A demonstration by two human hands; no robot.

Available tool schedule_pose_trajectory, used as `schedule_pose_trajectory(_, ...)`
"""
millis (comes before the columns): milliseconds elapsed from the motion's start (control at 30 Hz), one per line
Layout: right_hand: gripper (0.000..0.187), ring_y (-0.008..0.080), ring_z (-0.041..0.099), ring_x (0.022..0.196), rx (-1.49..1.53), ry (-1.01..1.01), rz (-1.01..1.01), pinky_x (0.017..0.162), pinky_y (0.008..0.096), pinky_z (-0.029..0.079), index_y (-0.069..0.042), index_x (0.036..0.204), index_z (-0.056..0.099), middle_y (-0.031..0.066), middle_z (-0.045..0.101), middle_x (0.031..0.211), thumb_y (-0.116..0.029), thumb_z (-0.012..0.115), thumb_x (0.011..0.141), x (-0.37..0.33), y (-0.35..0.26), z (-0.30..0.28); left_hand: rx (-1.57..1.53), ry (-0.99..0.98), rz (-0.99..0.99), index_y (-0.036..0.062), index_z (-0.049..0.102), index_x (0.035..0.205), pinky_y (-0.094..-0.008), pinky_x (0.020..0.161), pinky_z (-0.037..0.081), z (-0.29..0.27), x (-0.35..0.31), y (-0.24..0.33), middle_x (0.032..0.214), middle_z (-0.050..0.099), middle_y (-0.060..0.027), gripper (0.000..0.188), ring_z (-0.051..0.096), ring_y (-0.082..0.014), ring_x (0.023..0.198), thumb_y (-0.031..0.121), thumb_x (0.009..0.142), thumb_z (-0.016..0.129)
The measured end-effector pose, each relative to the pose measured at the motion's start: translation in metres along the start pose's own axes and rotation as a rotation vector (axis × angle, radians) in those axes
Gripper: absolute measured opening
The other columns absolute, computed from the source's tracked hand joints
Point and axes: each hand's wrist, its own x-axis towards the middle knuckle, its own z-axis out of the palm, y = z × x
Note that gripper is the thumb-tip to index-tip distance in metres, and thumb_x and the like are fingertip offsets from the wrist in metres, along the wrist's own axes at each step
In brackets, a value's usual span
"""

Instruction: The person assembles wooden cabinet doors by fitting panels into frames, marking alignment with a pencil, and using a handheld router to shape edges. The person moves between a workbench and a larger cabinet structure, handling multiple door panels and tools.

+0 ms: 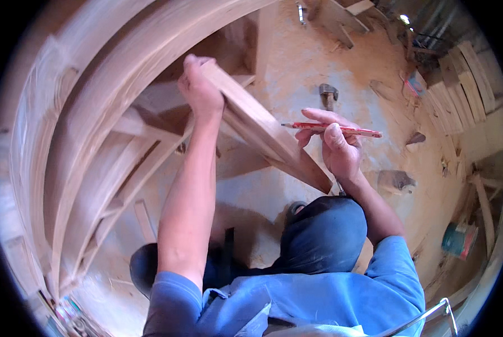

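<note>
Over a sawdust-strewn workshop floor [319, 62], the left hand [200, 90] clenches the upper end of a slanted wooden plank [263, 132] to steady it against the curved wooden frame [94, 112], while the right hand [337, 147] pinches a red pencil [333, 129] beside its edge, seemingly for marking.

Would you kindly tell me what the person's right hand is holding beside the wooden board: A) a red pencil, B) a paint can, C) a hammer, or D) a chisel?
A: the right hand grips a red pencil with its tip pointing toward the wooden board, which the left hand steadies at its upper end; the hammer lies untouched on the sawdust-covered floor.
</note>
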Motion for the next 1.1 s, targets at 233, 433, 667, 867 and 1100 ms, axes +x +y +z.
schedule_pose_trajectory(233, 0.016, 0.0135, 0.065, 0.066, -0.017, 0.135, 0.142, 0.061, 0.0261, 0.051, 0.003, 0.098, 0.069, 0.0107, 0.071, 0.079, -0.013, 0.065, 0.097, 0.008, 0.011, 0.025, -0.020, 0.039, -0.046, -0.0056, 0.067, 0.076, -0.0336, 0.071, 0.047, 0.003, 0.001, 0.003, 0.069, 0.067, -0.0109, 0.053, 0.062, -0.0186, 0.071, 0.038, 0.097, 0.046)
schedule_pose_trajectory(433, 0.011, 0.0088, 0.064, 0.071, -0.094, 0.159, 0.212, 0.063, 0.0228, 0.051, 0.000, 0.092, 0.070, 0.0049, 0.068, 0.079, -0.010, 0.069, 0.095, 0.015, 0.005, 0.037, -0.017, 0.061, -0.043, -0.0063, 0.066, 0.076, -0.0345, 0.070, 0.046, 0.000, 0.003, 0.000, 0.068, 0.065, -0.0110, 0.053, 0.061, -0.0184, 0.069, 0.037, 0.098, 0.044)
schedule_pose_trajectory(667, 0.011, 0.0071, 0.059, 0.065, -0.245, 0.197, 0.141, 0.060, 0.0233, 0.048, 0.000, 0.087, 0.069, 0.0024, 0.066, 0.073, -0.008, 0.068, 0.094, 0.010, 0.003, 0.036, -0.008, 0.034, -0.005, -0.0028, 0.065, 0.080, -0.0327, 0.066, 0.048, 0.001, 0.002, 0.000, 0.070, 0.064, -0.0101, 0.050, 0.060, -0.0183, 0.065, 0.038, 0.100, 0.044)
schedule_pose_trajectory(867, 0.011, 0.0066, 0.059, 0.065, -0.211, 0.164, 0.104, 0.058, 0.0232, 0.046, 0.000, 0.084, 0.069, 0.0021, 0.066, 0.074, -0.007, 0.068, 0.093, 0.005, 0.013, 0.027, -0.032, 0.042, -0.014, -0.0013, 0.064, 0.083, -0.0320, 0.063, 0.048, 0.000, 0.003, -0.005, 0.071, 0.063, -0.0100, 0.048, 0.060, -0.0186, 0.064, 0.039, 0.101, 0.044)
schedule_pose_trajectory(1100, 0.014, 0.0073, 0.060, 0.065, -0.239, 0.135, 0.131, 0.059, 0.0230, 0.047, 0.000, 0.083, 0.068, 0.0042, 0.067, 0.076, -0.007, 0.067, 0.094, 0.004, 0.008, 0.030, -0.002, 0.045, 0.003, -0.0015, 0.065, 0.084, -0.0323, 0.064, 0.048, -0.005, 0.001, 0.000, 0.071, 0.063, -0.0088, 0.048, 0.060, -0.0187, 0.064, 0.039, 0.101, 0.045)
